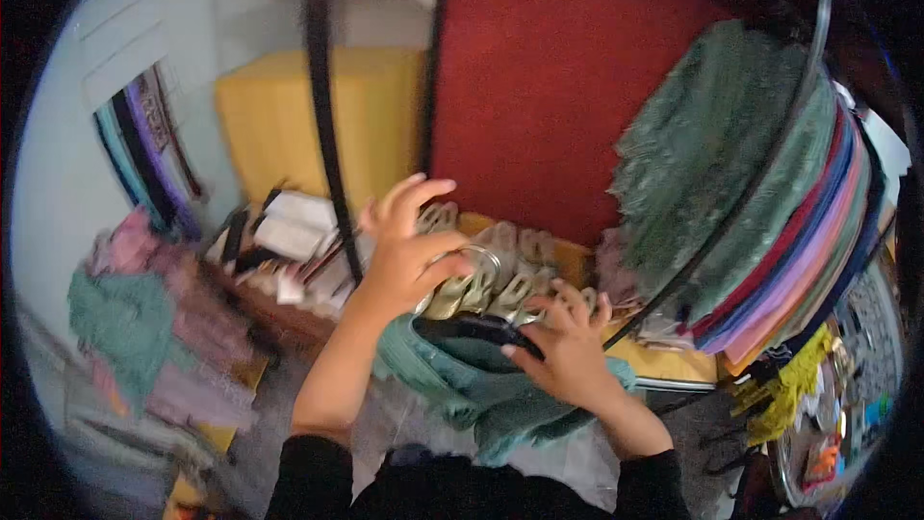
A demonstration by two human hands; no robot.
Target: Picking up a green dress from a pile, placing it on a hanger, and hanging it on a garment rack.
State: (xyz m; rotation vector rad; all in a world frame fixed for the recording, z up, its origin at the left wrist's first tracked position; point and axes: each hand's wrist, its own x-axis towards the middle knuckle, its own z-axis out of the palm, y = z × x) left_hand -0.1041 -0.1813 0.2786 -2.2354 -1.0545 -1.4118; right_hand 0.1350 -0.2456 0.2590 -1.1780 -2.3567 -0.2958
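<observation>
My left hand (404, 255) is raised with its fingers spread, left of centre. A thin, pale, round rim (496, 255) shows by its thumb; I cannot tell whether they touch. My right hand (577, 356) is lower and to the right, fingers apart and curved, with its thumb beside a smooth black object (472, 329). Teal-green fabric (433, 376) hangs in folds around and below this black object, between my forearms. Several gold-toned and pale looped pieces (443, 303) stand behind my hands, too blurred to name.
Folded fabrics in many colours (770, 289), green uppermost, hang at the right. Before me stands a red panel (539, 67), with a yellow box (279, 116) to its left. A black pole (327, 87) crosses the view. Pink and green cloths (125, 337) lie at the left.
</observation>
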